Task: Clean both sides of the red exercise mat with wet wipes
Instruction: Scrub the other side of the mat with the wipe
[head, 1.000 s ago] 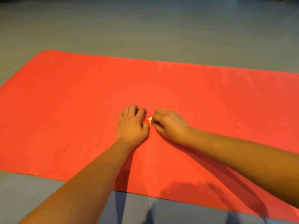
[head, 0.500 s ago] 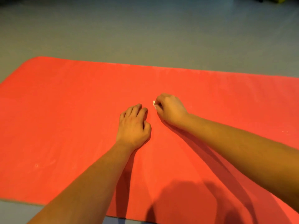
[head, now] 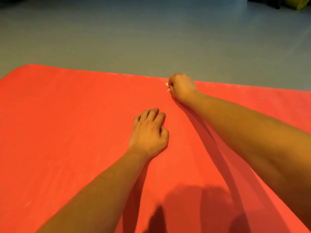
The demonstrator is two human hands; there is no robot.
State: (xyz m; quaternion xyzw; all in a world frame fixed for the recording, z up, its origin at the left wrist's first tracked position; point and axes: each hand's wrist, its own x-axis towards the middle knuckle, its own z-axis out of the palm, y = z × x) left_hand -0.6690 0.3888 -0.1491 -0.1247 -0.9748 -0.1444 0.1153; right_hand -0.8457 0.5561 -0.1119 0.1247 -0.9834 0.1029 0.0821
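— Two hands on the red mat (head: 67, 132); what is each doing?

— The right hand (head: 182, 86) is balled round a white wipe (head: 167, 84). Only a scrap of it pokes out on the left of the fist, which presses down right at the mat's far edge. The left hand (head: 149, 132) rests mid-mat with fingers bent and fingertips down, holding nothing. It looks like a brace.

— And the mat itself?

— It lies flat on the grey floor (head: 151, 39), long way across the view. The far edge and a rounded far-left corner show; the right end and the near edge run out of view.

— How will it handle when it needs turning over?

— I judge it soft, light and floppy, with some cling to the floor. Lifted by one corner, it would likely sag and fold on itself. Better to take one long edge with both hands well apart and flip it over.

— Room for that?

— A broad stretch of floor lies beyond the far edge. Something dark and yellow-green (head: 303, 4) sits in the far right corner, well apart. With the wipe at the border, a longer stroke could slip onto the floor and pick up dirt.
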